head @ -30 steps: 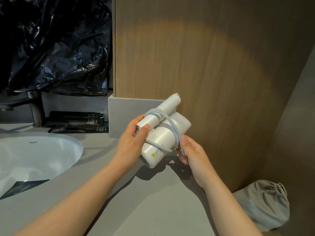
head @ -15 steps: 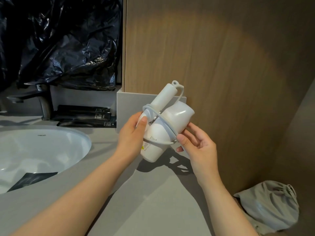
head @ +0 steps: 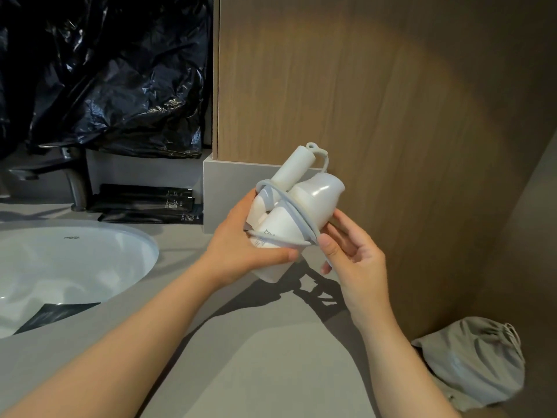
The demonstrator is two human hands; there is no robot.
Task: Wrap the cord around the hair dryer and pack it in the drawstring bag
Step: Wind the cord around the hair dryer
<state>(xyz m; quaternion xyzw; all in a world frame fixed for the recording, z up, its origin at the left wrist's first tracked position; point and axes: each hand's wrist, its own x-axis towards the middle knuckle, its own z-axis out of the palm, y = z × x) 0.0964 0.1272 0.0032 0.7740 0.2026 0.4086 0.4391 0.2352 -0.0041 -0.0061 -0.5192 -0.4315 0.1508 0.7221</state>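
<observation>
1. The white hair dryer (head: 313, 203) is held in mid-air at the centre of the frame, above the grey countertop (head: 271, 357); its folded handle is pointed towards the upper right.
2. The left hand (head: 241, 248) is curled round the dryer's lower body; the thumb is laid across the front.
3. The grey cord (head: 297, 215) is looped round the body and handle; a loop is pinched by the right hand (head: 355, 260) between thumb and fingers at the dryer's right side.
4. The grey drawstring bag (head: 473, 363) is seen crumpled at the lower right, well apart from the dryer.
5. A white sink (head: 90, 236) is seen at the left; black sachets (head: 144, 203) are stacked behind it; a black plastic bag (head: 105, 70) fills the upper left.
</observation>
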